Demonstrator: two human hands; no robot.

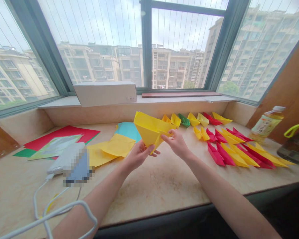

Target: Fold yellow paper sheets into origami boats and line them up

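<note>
1. While both hands are raised over the middle of the stone-patterned counter [149,196], the person holds a folded yellow paper sheet [149,127] between them, its broad edge up and its narrower end down.
2. The left hand [141,154] grasps the sheet's lower end, the thumb on the near face and the other fingers partly hidden behind it.
3. The right hand [176,141] pinches the sheet's right side between thumb and fingers.
4. Left of the hands lie loose yellow papers [114,147], overlapping a light blue paper [131,130]; farther left, a red paper [74,130] overlaps a green paper [23,152].
5. Nearer on the left, a white slab-shaped device [66,157] has a white cable [35,199] plugged in; a pixelated patch hides what lies beside it.
6. On the right, red and yellow folded paper boats [215,154] stand in rows, with one green paper boat [184,120] in the far row.
7. Just beyond the boats' right end stands a white-capped plastic bottle [266,124].
8. At the far side, a long white box [106,94] rests on the windowsill [144,99].
</note>
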